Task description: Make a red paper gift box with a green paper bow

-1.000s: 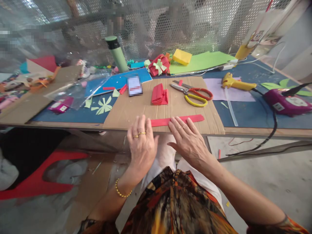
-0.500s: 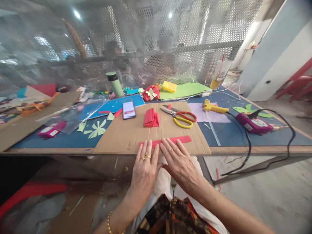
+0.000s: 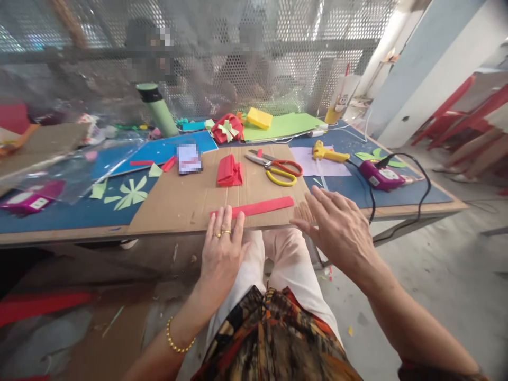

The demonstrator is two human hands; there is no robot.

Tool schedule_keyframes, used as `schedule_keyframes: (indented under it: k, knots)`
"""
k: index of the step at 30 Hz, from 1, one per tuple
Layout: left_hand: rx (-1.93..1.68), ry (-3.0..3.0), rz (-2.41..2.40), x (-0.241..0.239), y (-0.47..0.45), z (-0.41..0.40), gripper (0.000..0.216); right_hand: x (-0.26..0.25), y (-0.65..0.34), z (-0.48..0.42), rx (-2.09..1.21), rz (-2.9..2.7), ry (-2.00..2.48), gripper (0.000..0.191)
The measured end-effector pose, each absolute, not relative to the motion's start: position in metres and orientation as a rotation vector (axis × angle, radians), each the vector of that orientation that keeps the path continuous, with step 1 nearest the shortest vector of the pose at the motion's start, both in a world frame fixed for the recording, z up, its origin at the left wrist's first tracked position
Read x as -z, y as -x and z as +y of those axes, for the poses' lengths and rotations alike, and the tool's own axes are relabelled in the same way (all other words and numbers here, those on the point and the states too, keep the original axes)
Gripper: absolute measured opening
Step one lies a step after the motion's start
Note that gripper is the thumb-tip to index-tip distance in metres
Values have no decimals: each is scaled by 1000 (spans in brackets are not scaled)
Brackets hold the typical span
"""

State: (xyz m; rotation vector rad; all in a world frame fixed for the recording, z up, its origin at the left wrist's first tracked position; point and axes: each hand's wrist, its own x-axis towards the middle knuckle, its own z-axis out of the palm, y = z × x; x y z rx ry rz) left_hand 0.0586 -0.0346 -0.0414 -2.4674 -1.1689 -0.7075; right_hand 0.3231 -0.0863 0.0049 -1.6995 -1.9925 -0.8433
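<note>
A long red paper strip [image 3: 262, 207] lies near the front edge of a brown cardboard sheet [image 3: 190, 201]. My left hand [image 3: 220, 248] rests flat with its fingertips on the strip's left end, fingers stretched out. My right hand [image 3: 337, 227] hovers open at the cardboard's right corner, fingers spread, holding nothing. Farther back on the cardboard lie a folded red paper piece [image 3: 229, 171] and scissors [image 3: 275, 168] with red and yellow handles.
A yellow glue gun [image 3: 328, 154] and a purple device [image 3: 381, 175] with a black cable lie to the right on the blue table [image 3: 63, 217]. Green flask [image 3: 159, 108], red gift box [image 3: 227, 128], green paper sheets [image 3: 286, 126] and paper scraps at the back. Mesh screen behind.
My right hand has lifted off the red strip and moved right, past the cardboard's corner. My left hand stays on the strip's left end. The view has swung to the right.
</note>
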Motion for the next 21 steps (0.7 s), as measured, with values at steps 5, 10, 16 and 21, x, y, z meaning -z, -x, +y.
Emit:
schedule_keyframes:
  k: [5, 10, 16, 21]
  knots:
    - [694, 2461, -1157, 39, -59, -35, 59, -18, -309, -56, 584, -2307, 1360, 31]
    - [735, 2450, -1136, 41, -58, -34, 55, -7, -304, -43, 460, -2431, 1384, 29]
    - [797, 2453, -1084, 27, -53, -33, 47, -3, -310, -47, 563, -2332, 1374, 28]
    - [764, 2507, -908, 14, -43, -23, 46, -1, -337, -59, 627, -2150, 1489, 30]
